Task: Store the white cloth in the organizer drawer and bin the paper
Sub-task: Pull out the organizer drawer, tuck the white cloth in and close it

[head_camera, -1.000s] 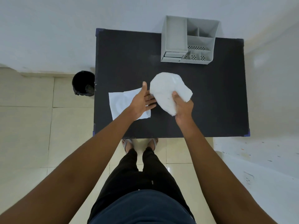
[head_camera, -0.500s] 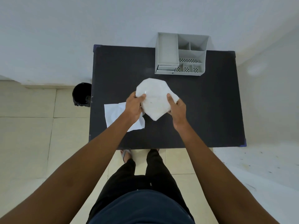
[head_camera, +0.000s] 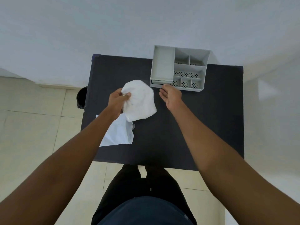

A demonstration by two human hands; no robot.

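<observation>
My left hand [head_camera: 117, 99] grips the folded white cloth [head_camera: 140, 101] by its left edge and holds it above the black table [head_camera: 178, 135]. My right hand [head_camera: 171, 96] is off the cloth, fingers apart, fingertips close to the front of the grey organizer's drawer [head_camera: 160, 82]. The grey organizer [head_camera: 179, 67] stands at the table's far edge; the drawer front sits at its lower left and looks closed. A flat sheet of white paper [head_camera: 118, 133] lies on the table's left side, partly under my left forearm and the cloth.
A black bin [head_camera: 81, 98] stands on the tiled floor just left of the table, half hidden by the table edge. A white wall runs behind the table. My legs are at the table's near edge.
My right hand let go of the cloth and moved up to the right, to the organizer's drawer front. My left hand now holds the cloth alone.
</observation>
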